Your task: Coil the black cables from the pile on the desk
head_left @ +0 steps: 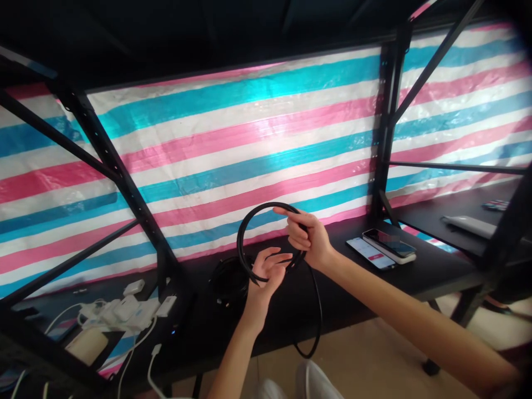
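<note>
A black cable is wound in a round coil, held up over the black shelf. My left hand is at the coil's lower side, its fingers curled around the cable. On the coil's right side, my right hand is closed on the cable, with the index finger stretched along the top. A loose loop of the same cable hangs below my right hand, past the shelf's front edge. Behind my left hand, another dark bundle of cable lies on the shelf.
Two phones, one lit and one dark, lie on the shelf at the right. White chargers and a power strip with cords are at the left. Black metal posts flank the striped sheet.
</note>
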Tool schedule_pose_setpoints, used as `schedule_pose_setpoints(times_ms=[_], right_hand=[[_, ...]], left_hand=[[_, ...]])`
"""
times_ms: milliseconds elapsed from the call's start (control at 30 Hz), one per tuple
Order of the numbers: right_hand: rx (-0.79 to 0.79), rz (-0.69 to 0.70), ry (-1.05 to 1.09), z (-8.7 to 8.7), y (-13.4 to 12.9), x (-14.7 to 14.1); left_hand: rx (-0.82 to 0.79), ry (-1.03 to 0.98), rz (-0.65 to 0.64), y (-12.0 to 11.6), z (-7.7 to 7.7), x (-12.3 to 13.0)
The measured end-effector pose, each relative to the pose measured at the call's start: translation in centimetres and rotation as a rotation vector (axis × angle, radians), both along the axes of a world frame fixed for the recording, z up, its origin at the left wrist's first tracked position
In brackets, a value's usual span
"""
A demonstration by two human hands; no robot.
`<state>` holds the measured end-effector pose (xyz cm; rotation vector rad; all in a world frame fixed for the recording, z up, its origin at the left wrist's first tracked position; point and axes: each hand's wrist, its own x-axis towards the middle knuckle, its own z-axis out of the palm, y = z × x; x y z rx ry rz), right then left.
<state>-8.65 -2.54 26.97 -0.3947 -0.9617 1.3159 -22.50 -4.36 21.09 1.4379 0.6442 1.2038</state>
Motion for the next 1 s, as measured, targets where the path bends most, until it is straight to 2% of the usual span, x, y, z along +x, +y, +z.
schedule_pose_setpoints(times_ms=[67,167,267,333,400,467,500,533,600,633,667,733,800,833,900,1000], right_hand=[[0.016,-0.02,0.055,-0.3,-0.1,-0.5],[0.055,-0.047,0.068,-1.1,0.1,-1.5],[0.096,-0.08,-0.061,-1.8,0.7,-1.3],[0.166,-0.172,-0.334,-1.7,1.0,-0.1],[0.319,-0.42,-0.723,-1.0,0.8,1.5],[0.551,-0.726,-1.09,0.2,-0.1,2.8],[0.675,-0.809,-1.248,0.8,-0.8,3.1],[0.793,-0.798,-1.395,1.3,-1.6,3.1],[0.976,-0.655,-1.629,2.0,-3.0,2.3],[1.011,-0.573,-1.722,2.1,-3.5,1.7],[0.997,-0.504,-1.812,2.0,-3.8,1.0],[0.842,-0.412,-1.996,1.5,-3.7,0.1],[0.652,-0.411,-2.091,0.9,-2.9,0.1],[0.578,-0.434,-2.073,0.7,-2.4,0.4],[0.461,-0.489,-1.886,0.2,-1.4,1.6],[0.257,-0.409,-1.454,-0.2,-0.4,3.4]], left_hand=[[-0.025,0.053,-0.068,0.0,-0.4,0.0],[-0.052,0.18,-0.081,0.4,-0.6,-0.2],[-0.083,0.267,-0.074,1.0,0.1,-1.1],[-0.068,0.333,-0.072,1.3,1.2,-2.0],[-0.013,0.475,-0.101,1.4,2.5,-3.1],[0.058,0.674,-0.134,1.3,3.7,-3.9],[0.094,0.771,-0.142,1.2,4.3,-4.0],[0.13,0.86,-0.144,1.1,4.8,-4.0],[0.194,0.991,-0.144,0.9,5.5,-3.5],[0.226,1.037,-0.148,0.9,5.8,-3.1],[0.264,1.069,-0.144,0.9,6.0,-2.7],[0.36,1.079,-0.089,0.9,6.2,-1.9],[0.445,1.012,-0.057,1.1,6.3,-1.7],[0.467,0.953,-0.051,1.2,6.3,-1.8],[0.473,0.815,-0.018,1.5,6.3,-2.4],[0.453,0.682,0.098,1.9,6.0,-3.1]])
